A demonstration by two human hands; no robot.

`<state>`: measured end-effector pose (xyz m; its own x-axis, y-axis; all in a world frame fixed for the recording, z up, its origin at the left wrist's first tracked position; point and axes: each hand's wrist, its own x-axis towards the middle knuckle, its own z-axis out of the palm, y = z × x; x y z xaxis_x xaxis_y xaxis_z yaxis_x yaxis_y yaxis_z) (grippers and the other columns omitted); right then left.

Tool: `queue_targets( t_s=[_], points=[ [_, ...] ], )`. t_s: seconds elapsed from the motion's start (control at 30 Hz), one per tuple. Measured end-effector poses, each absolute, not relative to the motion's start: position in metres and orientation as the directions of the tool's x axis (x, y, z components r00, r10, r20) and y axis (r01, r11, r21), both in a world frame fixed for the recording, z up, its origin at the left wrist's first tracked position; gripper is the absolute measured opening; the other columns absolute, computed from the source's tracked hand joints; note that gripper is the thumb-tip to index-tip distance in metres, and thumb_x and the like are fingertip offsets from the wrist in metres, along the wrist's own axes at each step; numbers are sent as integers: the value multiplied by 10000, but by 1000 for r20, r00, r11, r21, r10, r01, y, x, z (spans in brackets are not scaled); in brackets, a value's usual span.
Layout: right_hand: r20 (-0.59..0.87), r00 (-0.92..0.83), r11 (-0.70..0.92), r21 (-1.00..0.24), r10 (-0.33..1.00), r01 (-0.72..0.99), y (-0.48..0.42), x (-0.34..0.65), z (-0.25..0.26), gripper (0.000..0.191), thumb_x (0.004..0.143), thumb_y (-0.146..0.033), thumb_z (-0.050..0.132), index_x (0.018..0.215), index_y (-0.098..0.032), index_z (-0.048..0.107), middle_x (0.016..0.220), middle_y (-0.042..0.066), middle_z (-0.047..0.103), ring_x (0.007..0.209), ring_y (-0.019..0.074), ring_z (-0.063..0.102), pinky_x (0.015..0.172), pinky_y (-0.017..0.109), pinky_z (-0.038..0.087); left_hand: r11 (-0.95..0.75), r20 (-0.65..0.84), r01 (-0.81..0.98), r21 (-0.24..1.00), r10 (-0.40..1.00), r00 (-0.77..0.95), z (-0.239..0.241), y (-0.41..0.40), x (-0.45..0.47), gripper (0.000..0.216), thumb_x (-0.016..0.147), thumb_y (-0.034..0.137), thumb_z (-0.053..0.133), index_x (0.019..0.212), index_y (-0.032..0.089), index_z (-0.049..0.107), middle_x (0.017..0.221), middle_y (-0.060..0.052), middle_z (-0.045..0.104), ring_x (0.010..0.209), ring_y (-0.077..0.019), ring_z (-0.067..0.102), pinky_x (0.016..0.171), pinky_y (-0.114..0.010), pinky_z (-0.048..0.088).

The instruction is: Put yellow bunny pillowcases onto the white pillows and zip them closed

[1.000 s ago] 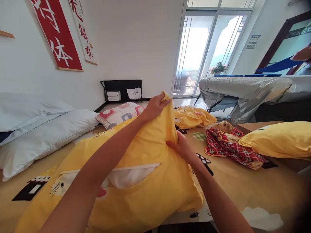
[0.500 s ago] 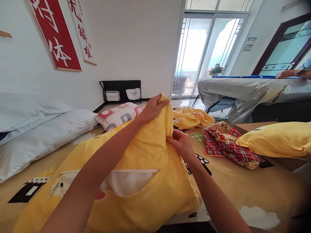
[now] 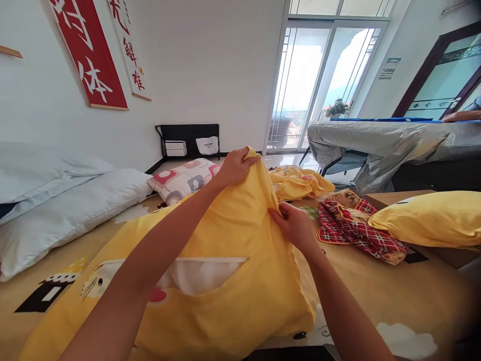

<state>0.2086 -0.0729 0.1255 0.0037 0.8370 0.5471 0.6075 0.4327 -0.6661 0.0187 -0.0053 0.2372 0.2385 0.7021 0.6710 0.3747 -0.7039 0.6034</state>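
Observation:
A large yellow pillowcase point(image 3: 233, 281) with a white pillow showing through its open slit point(image 3: 195, 273) lies in front of me on the bed. My left hand point(image 3: 235, 165) is closed on the far top corner of the pillowcase and holds it up. My right hand point(image 3: 295, 225) pinches the right edge of the same pillowcase lower down.
The bed sheet point(image 3: 376, 296) is tan with cartoon prints. White pillows point(image 3: 71, 205) lie at left, a patterned pillow point(image 3: 184, 178) behind. A crumpled yellow cloth point(image 3: 296, 181), a red plaid cloth point(image 3: 356, 230) and a yellow pillow point(image 3: 432, 218) lie at right. Another person's arm point(image 3: 462, 115) rests on a silver-covered table point(image 3: 387, 140).
My right hand slid slightly right and down along the pillowcase edge. My left hand kept its grip on the corner. The other person's arm moved down onto the far table.

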Motion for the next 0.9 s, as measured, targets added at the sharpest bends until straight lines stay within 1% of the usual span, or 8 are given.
queue_targets(
  t_s=[0.17,0.27,0.4,0.5,0.57,0.67,0.77,0.9],
  points=[
    [326,-94,336,-932,941,136,-76,210,120,359,701,-581,654,814,-241,624,737,15,653,651,209,600,551,304,478,-691,704,410,595,694,149,236,-8,28,356,886,278,536,620,198,313,607,39,373,622,-111,365,624,-246,299],
    [254,-71,249,-966,965,-71,-76,198,123,390,686,-577,695,890,-255,612,855,21,690,705,224,640,601,332,525,-723,729,347,598,670,140,236,-10,32,333,890,302,540,639,194,349,637,32,397,650,-112,395,637,-237,319],
    [380,-14,376,-909,925,180,-72,182,134,391,688,-538,692,920,-234,616,878,41,703,754,231,632,607,310,494,-706,662,255,661,708,244,236,-9,33,320,785,360,672,667,182,434,666,37,449,641,-98,420,617,-224,341],
    [537,75,419,-731,840,538,-66,184,134,304,737,-517,609,685,-218,580,626,15,618,591,173,520,558,283,391,-621,580,171,765,780,236,232,-3,29,342,700,397,743,684,172,487,668,36,484,630,-96,454,600,-222,369],
    [568,119,379,-676,814,633,-64,191,127,329,764,-509,562,616,-215,560,502,-13,514,503,135,418,527,274,329,-555,529,94,827,823,205,228,2,25,344,689,422,745,703,165,515,682,27,513,635,-105,487,601,-227,395],
    [516,119,362,-728,848,582,-64,200,112,315,759,-510,569,689,-208,627,479,-26,496,478,126,397,487,263,295,-488,472,30,872,857,207,222,6,20,336,700,439,730,749,157,552,709,15,547,650,-119,525,612,-238,426],
    [397,76,344,-864,915,369,-70,204,96,346,743,-542,618,822,-207,657,643,8,637,563,161,527,486,256,375,-508,484,65,859,846,225,221,7,18,309,747,433,693,773,156,558,703,19,546,650,-121,529,615,-236,429],
    [148,-243,188,-971,959,150,-79,209,76,437,659,-525,740,937,-201,649,905,40,708,761,224,639,611,295,509,-660,646,235,713,749,146,226,6,18,235,843,350,605,738,167,503,681,31,503,647,-109,481,646,-235,407]
  ],
)
